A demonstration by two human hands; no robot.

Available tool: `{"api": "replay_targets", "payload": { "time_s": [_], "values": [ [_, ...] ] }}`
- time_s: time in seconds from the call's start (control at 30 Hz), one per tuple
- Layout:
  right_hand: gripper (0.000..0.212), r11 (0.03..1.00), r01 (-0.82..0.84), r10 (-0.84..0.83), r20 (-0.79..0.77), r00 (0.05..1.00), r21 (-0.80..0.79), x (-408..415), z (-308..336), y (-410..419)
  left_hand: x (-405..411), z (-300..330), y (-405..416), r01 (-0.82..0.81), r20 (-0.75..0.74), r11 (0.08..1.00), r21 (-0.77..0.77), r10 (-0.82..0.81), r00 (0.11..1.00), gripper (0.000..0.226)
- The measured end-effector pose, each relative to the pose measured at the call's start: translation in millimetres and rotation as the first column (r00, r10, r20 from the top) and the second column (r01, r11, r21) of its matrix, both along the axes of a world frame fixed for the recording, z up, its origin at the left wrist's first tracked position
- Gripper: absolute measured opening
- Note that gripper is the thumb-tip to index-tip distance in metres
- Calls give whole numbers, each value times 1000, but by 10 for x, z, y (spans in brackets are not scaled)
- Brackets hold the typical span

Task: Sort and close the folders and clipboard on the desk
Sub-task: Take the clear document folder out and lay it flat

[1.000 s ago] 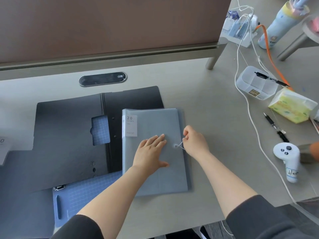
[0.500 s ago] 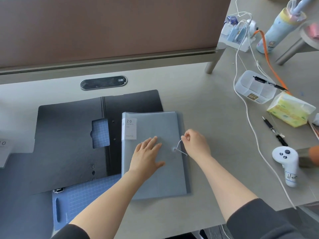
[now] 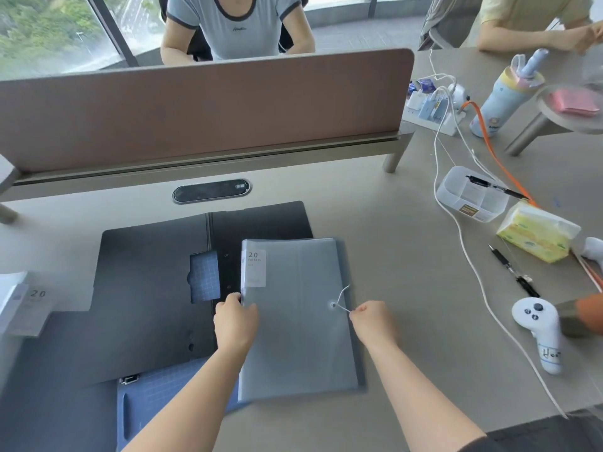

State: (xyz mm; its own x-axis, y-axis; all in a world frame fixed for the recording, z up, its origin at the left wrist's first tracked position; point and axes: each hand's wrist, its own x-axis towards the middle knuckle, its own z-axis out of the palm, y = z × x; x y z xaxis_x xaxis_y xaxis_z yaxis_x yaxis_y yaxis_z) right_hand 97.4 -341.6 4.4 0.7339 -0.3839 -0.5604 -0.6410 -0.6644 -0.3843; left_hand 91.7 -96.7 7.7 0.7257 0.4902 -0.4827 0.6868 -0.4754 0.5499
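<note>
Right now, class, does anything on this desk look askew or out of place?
Yes. The black folder lies open and tilted, partly covering the blue clipboard. The grey folder overlaps both; its elastic cord is unfastened, pinched in the right hand.

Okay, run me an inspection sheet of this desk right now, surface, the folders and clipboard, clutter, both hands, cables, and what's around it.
Surface: pale grey desk, mostly bare at centre.
Job's things: grey-blue translucent pocket folder closed, overlapping the open black plastic folder; blue gridded clipboard partly under both.
Clutter: yellow tissue pack, clear plastic organiser tray, white handheld controller, black pens, pastel drink bottle.
Grippers: left hand grips the pocket folder's spine edge; right hand pinches its white elastic cord.
Cables: white cable and orange cable run from the white power strip.
Surroundings: brown divider panel; people seated beyond.
</note>
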Motion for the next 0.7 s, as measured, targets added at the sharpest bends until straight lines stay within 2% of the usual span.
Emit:
{"api": "replay_targets", "payload": {
  "time_s": [0.07, 0.13, 0.23, 0.37, 0.43, 0.57, 0.7],
  "values": [
    [30, 1000, 4, -4, 11, 1000, 16, 15, -17, -6, 20, 13, 18, -36, -24, 999, -22, 36, 999, 8],
    [35, 999, 14, -15, 29, 999, 30, 27, -40, -32, 24, 68, -6, -30, -26, 999, -40, 29, 999, 23],
    [30, 998, 48, -49, 40, 998, 44, 32, -98, -107, 26, 133, -58, -13, -45, 998, -67, 11, 999, 43],
    [11, 996, 82, -85, 80, 993, 43, 50, -97, -292, -12, 116, -207, 30, -74, 995, -100, -37, 997, 48],
    [9, 994, 100, -104, 102, 989, 48, 75, -65, -431, -27, 98, -335, 46, -68, 994, -104, -53, 996, 42],
    [10, 990, 137, -142, 162, 977, 40, 132, 26, -809, -26, 137, -680, 72, -55, 986, -151, -81, 995, 14],
    [9, 983, 179, -182, 194, 964, 32, 143, 59, -1213, 18, 197, -1029, 83, -43, 971, -225, -95, 995, 13]
  ]
}}
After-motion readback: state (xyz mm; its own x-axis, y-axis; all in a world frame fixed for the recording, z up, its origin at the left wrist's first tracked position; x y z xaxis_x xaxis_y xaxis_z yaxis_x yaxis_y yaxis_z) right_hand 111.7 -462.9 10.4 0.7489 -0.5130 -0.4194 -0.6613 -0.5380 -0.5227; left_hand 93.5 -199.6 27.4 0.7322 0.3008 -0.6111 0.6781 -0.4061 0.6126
